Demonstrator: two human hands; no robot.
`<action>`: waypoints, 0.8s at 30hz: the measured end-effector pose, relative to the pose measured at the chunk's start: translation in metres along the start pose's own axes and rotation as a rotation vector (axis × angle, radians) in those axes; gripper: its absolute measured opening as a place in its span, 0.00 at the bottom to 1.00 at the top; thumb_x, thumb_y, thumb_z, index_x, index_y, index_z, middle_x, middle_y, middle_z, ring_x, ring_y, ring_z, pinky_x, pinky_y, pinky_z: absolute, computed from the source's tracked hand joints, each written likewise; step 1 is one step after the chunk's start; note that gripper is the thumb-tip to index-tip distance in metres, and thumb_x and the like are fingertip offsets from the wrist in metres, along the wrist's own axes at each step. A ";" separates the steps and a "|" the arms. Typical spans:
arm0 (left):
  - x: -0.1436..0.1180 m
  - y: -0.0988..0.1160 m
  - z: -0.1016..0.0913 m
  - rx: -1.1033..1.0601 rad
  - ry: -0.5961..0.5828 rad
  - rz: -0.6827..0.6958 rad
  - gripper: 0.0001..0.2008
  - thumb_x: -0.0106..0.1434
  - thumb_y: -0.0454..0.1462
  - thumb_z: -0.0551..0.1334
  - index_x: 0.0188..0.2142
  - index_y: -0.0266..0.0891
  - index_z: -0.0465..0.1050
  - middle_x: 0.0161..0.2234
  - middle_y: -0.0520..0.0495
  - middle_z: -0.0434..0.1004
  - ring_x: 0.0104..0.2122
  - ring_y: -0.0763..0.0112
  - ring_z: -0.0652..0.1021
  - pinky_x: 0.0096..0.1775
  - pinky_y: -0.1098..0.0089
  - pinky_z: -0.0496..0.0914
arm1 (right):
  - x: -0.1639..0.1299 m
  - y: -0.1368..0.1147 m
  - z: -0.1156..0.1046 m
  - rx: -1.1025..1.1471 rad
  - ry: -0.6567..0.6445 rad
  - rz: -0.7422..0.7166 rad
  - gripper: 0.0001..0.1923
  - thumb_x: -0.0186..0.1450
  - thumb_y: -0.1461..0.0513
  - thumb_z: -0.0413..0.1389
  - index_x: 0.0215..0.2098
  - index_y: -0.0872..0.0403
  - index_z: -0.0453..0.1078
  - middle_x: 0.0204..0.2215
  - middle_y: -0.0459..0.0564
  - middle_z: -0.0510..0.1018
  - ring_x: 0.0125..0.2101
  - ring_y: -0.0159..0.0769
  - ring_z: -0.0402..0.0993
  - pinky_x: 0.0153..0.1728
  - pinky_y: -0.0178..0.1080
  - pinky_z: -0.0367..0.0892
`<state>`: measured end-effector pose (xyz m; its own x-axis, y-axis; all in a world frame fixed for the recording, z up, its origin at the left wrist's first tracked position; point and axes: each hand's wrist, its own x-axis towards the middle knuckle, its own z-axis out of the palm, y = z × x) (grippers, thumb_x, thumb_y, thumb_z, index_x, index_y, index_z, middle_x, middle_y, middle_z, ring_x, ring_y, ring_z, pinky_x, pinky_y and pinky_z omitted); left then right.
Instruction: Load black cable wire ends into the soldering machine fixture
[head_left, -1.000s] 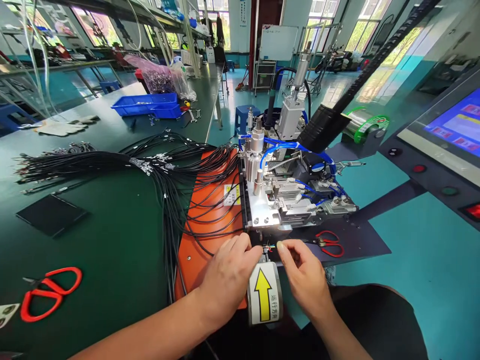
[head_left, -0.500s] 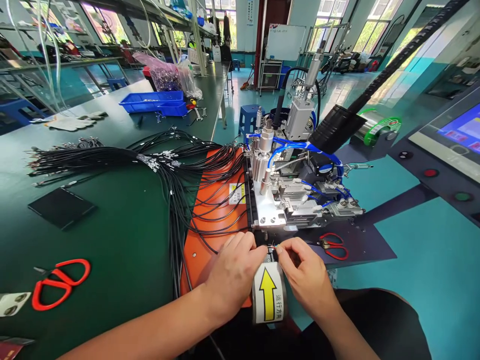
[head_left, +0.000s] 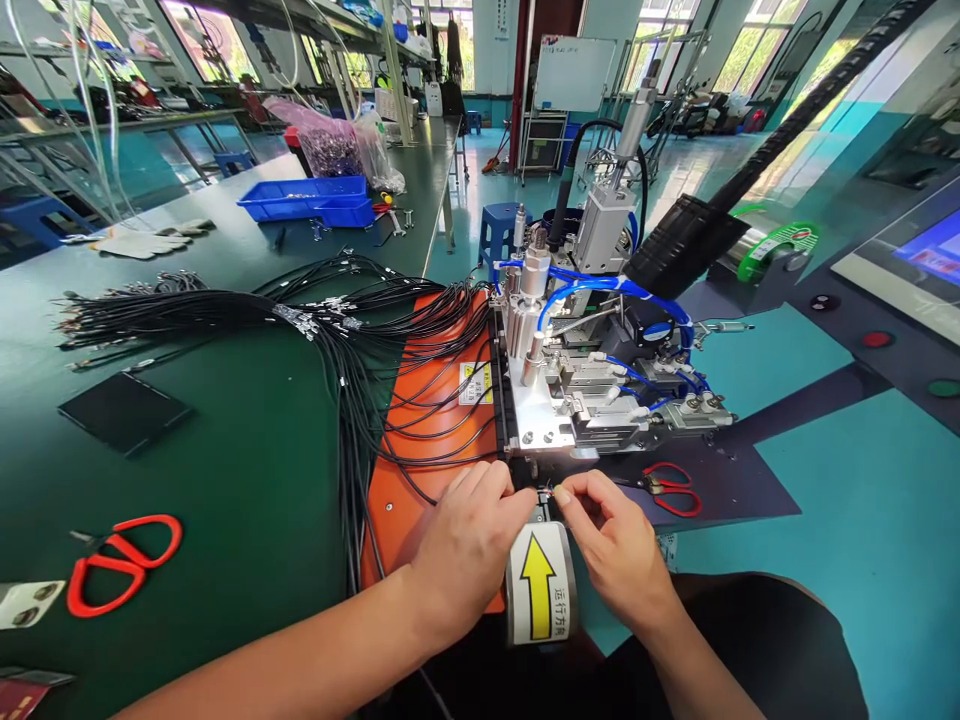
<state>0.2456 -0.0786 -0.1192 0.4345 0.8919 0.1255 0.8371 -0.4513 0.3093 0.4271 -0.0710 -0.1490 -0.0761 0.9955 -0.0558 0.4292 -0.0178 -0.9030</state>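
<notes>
Now both hands are pinching a thin wire end (head_left: 546, 491) at the machine's (head_left: 570, 400) front edge: left hand (head_left: 469, 545) and right hand (head_left: 619, 550) narrow, fingertips nearly touching; red scissors (head_left: 671, 487) lying just right.

Dark green bench (head_left: 247, 480), and on it an orange plate (head_left: 420, 470) crossed by black cables (head_left: 352, 400). Red-handled scissors (head_left: 120, 565) at the near left, another red pair (head_left: 671, 487) by the silver machine (head_left: 570, 400) with its blue tubes (head_left: 592, 290). White label (head_left: 540, 585), yellow arrow outlined black. Blue trays (head_left: 307, 200) at the far end.
</notes>
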 end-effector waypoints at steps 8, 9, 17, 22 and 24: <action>-0.001 -0.001 0.004 -0.005 0.022 0.002 0.08 0.67 0.30 0.57 0.40 0.39 0.75 0.35 0.45 0.68 0.35 0.62 0.68 0.37 0.63 0.68 | 0.000 0.005 -0.005 -0.037 0.019 0.004 0.14 0.70 0.52 0.52 0.35 0.51 0.72 0.31 0.45 0.73 0.31 0.34 0.68 0.32 0.36 0.63; -0.001 -0.001 0.005 -0.004 0.023 0.003 0.08 0.67 0.31 0.57 0.40 0.39 0.75 0.35 0.45 0.68 0.35 0.62 0.68 0.37 0.63 0.68 | 0.001 0.004 -0.007 -0.073 0.048 -0.046 0.13 0.71 0.53 0.53 0.37 0.51 0.73 0.32 0.46 0.73 0.31 0.34 0.68 0.33 0.36 0.63; 0.000 0.000 0.004 -0.006 0.014 0.000 0.08 0.68 0.30 0.57 0.41 0.39 0.75 0.36 0.45 0.69 0.37 0.63 0.69 0.38 0.63 0.68 | 0.010 -0.008 -0.006 -0.141 0.004 -0.278 0.09 0.71 0.60 0.52 0.39 0.52 0.74 0.35 0.49 0.74 0.37 0.37 0.72 0.40 0.38 0.65; 0.000 0.001 0.003 0.007 0.018 -0.005 0.08 0.68 0.31 0.57 0.40 0.39 0.75 0.35 0.46 0.69 0.36 0.63 0.69 0.37 0.64 0.68 | 0.009 -0.007 -0.006 -0.175 0.021 -0.238 0.11 0.71 0.59 0.51 0.33 0.52 0.70 0.32 0.48 0.72 0.32 0.36 0.69 0.36 0.38 0.64; 0.000 0.000 0.004 0.003 0.019 -0.008 0.08 0.68 0.31 0.57 0.41 0.39 0.75 0.35 0.46 0.69 0.36 0.63 0.69 0.37 0.64 0.68 | 0.008 -0.006 -0.006 -0.170 0.014 -0.207 0.12 0.72 0.58 0.50 0.33 0.52 0.70 0.32 0.47 0.71 0.32 0.35 0.69 0.35 0.37 0.63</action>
<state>0.2467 -0.0792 -0.1226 0.4213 0.8959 0.1409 0.8415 -0.4441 0.3076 0.4295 -0.0620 -0.1417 -0.1661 0.9776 0.1296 0.5509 0.2010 -0.8100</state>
